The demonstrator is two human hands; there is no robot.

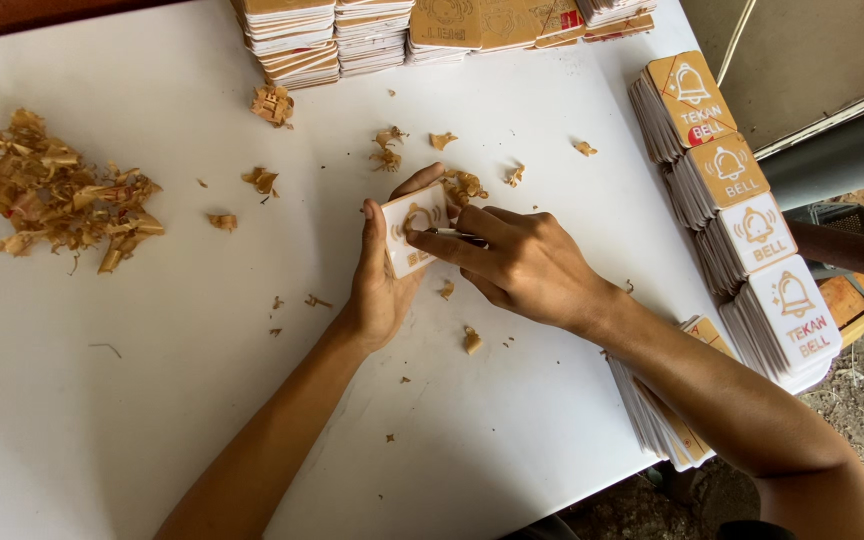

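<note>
left hand (384,275): clasps a small white sign plate (414,228) upright at table centre, thumb on its left edge.
right hand (522,262): pinches a thin pick tool (455,236), tip on the plate's face.
doing it well: i judge short, shallow strokes, lifting only the brown masking film.
plates at 5 o'clock (657,420): white stack by the forearm.
plates at 3 o'clock (742,215): fanned stacks, tan and white faces, bell symbols.
peelings at 9 o'clock (62,195): brown heap.
plates at 12 o'clock (332,35): tan-topped stacks.

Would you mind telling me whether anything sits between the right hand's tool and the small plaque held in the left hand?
Nothing visible does: the thin tool in the right hand reaches the small plaque, which the left hand grips.
</note>
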